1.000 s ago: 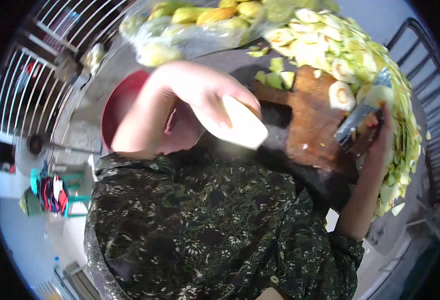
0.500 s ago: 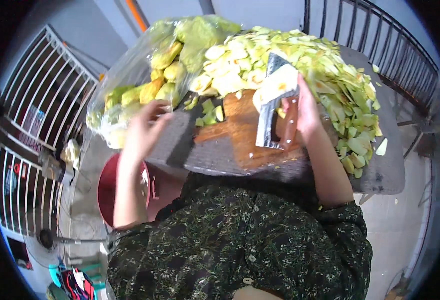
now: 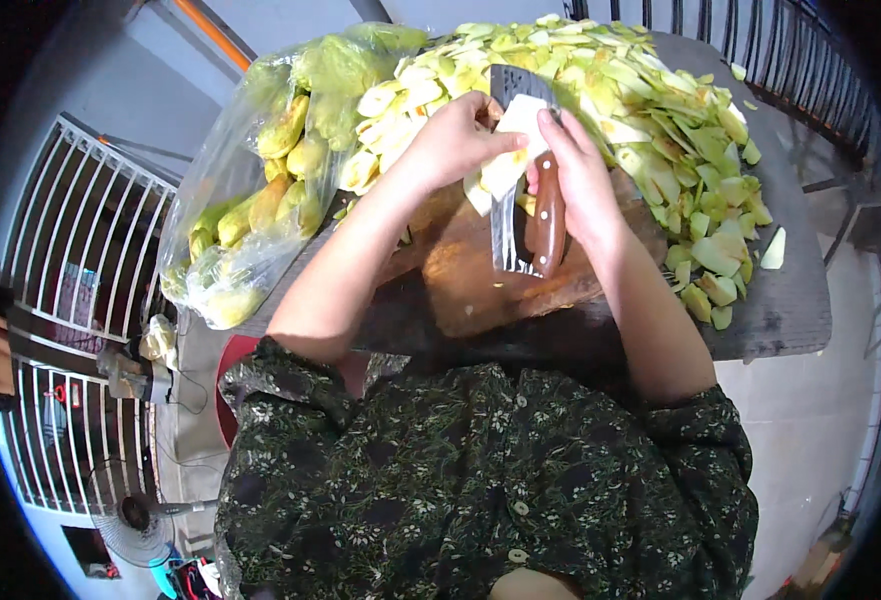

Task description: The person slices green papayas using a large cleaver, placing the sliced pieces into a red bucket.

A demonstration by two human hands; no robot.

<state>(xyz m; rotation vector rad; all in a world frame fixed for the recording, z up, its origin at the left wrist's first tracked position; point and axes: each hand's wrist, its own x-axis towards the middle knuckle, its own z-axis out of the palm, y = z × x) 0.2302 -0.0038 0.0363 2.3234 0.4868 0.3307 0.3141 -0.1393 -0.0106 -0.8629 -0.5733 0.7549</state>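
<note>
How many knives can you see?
1. The cleaver, with a brown wooden handle, is in the right hand above the wooden cutting board, its blade touching a pale fruit piece pinched by the left hand. The slice pile could hide others.

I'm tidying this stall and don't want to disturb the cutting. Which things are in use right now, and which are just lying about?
In use:
left hand on the pale fruit piece
right hand, its grip around the cleaver
wooden cutting board
pile of cut slices

Lying about:
plastic bag of whole fruit
red basin
floor fan
</note>
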